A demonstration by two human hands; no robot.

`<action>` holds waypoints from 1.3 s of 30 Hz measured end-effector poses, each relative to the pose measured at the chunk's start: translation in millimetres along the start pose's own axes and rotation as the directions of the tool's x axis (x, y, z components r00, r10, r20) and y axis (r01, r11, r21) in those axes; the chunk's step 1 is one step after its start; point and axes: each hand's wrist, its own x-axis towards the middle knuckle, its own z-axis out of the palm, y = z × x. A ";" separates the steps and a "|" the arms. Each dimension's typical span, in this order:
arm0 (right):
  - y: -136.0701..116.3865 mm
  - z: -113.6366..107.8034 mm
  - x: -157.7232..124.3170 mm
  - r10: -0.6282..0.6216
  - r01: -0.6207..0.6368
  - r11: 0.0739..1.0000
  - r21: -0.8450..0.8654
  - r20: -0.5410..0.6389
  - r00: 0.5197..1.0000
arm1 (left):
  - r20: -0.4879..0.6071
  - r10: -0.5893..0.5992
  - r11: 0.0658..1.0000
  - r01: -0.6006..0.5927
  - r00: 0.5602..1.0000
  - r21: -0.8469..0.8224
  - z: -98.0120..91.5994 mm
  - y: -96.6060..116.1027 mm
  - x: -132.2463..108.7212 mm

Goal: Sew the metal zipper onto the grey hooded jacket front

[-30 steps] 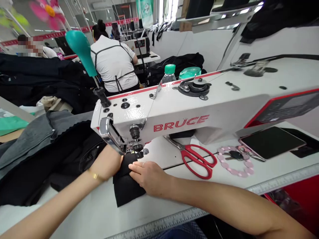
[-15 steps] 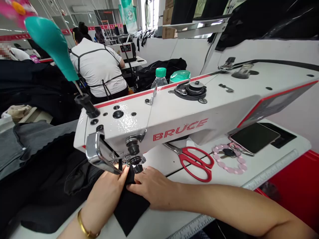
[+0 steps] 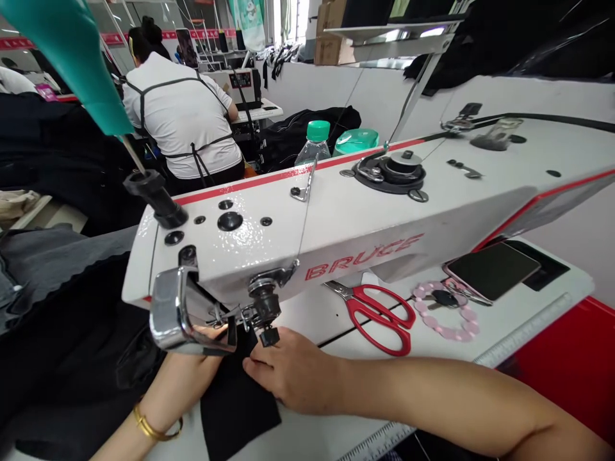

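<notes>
left hand (image 3: 192, 366) fingertips: hidden (behind machine head (image 3: 202, 262)) | teal cone (image 3: 72, 64): cropped top

A thin gold bangle (image 3: 154, 428) circles the bare left wrist (image 3: 161, 410).

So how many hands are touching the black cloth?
2. The left hand rests on the cloth, partly hidden under the machine; the right hand presses it just beside the left.

Red scissors (image 3: 360, 299), pink bead ring (image 3: 461, 333) and phone (image 3: 492, 269) lie on the table (image 3: 528, 301).
</notes>
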 end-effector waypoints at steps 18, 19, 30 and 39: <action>-26.1 2.4 -12.7 -0.092 0.074 0.991 -0.108 -0.179 0.980 | 0.049 0.423 0.878 -0.423 0.905 0.225 1.2 13.4 -13.4; -26.0 2.2 -12.4 -0.091 0.074 0.992 -0.102 -0.173 0.981 | 0.039 0.428 0.878 -0.426 0.903 0.220 1.0 13.2 -13.2; -17.8 -5.4 -7.6 0.086 -0.086 0.992 0.096 0.000 0.996 | -0.103 0.253 0.967 -0.247 0.962 0.071 -1.2 18.4 -5.8; -15.0 -5.0 2.0 0.076 -0.078 0.996 0.035 0.066 0.995 | -0.071 0.252 0.967 -0.249 0.965 0.045 2.2 15.6 -9.0</action>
